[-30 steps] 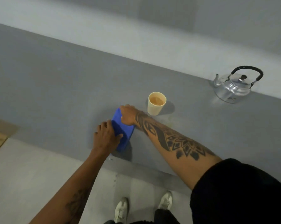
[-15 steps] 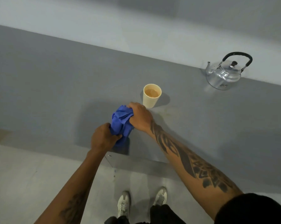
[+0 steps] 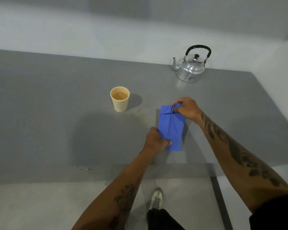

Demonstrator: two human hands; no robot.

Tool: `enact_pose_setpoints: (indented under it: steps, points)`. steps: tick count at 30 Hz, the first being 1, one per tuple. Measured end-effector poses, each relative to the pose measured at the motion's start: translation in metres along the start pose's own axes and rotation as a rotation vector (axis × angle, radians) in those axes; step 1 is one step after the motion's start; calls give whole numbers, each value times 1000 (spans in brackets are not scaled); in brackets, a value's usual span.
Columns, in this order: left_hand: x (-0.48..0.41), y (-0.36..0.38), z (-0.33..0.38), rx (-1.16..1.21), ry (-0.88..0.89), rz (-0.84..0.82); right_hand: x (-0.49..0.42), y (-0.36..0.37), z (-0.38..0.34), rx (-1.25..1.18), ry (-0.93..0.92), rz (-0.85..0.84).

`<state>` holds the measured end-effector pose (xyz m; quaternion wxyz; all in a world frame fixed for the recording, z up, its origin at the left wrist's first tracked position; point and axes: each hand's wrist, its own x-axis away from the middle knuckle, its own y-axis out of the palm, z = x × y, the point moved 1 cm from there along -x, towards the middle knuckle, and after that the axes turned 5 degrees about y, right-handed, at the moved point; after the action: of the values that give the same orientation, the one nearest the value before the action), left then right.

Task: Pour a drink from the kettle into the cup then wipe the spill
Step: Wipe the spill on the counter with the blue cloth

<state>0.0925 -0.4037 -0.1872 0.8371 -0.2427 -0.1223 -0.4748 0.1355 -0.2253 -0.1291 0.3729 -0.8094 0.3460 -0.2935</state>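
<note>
Left hand (image 3: 156, 140) and right hand (image 3: 187, 107) each pinch an end of the blue cloth (image 3: 171, 127), stretching it flat, apparently for wiping the faint spill (image 3: 140, 114) beside the cup (image 3: 120, 101).

The left hand (image 3: 155, 140) hides the blue cloth's (image 3: 171, 128) near corner; the bottom edge crops both arms.

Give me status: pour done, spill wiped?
Pour looks done: cup holds tan liquid, kettle stands at the table's far edge. In hand: left hand and right hand hold the blue cloth. Left: faint stain beside the cup.
</note>
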Motion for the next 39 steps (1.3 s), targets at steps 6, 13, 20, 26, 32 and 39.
enact_pose_setpoints:
  steps: [6,13,20,26,32,39]
  points:
    - [-13,33,15,52,-30,32,-35,5,19,82,-20,-25]
    - [-24,34,9,-202,-22,-31,-53,28,36,111,18,-12]
    - [-31,-45,-22,-659,527,287,7,86,50,239,-264,230]
    - [-30,-130,-81,-886,583,325,28,110,63,348,-78,124]
    - [-25,-170,-115,-813,551,308,14,117,32,466,-33,151]
    - [-25,-176,-120,-814,495,371,39,167,-23,659,-427,94]
